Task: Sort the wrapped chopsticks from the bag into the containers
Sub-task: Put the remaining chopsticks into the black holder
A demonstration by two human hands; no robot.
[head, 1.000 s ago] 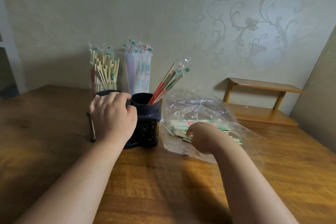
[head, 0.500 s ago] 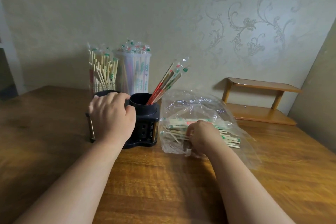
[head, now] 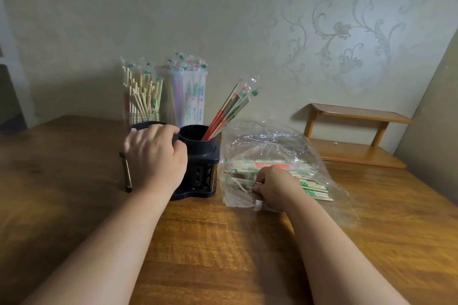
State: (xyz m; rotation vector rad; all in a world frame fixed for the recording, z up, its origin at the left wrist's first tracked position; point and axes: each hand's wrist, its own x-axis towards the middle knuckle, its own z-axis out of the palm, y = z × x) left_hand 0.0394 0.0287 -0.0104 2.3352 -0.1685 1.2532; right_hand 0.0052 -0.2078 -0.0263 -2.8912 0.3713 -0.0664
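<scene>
A brown wooden surface [head: 223, 255] is carrying a black holder [head: 198, 156], with a thin metal rod [head: 127, 173] just beside its left side. A clear jar [head: 141, 106] and a white container [head: 188, 101] are standing behind it. A clear bag [head: 272, 141] of wrapped chopsticks [head: 312, 186] is lying just to its right, and a small wooden shelf [head: 352, 153] is sitting at the back right

Clear bag [head: 275, 137] flat, wrapped chopsticks [head: 312, 187] inside; blk holder [head: 202, 156] beside it w/ few leaning.

patterned wall [head: 322, 32], wooden table [head: 223, 242], small shelf [head: 357, 136]
</scene>
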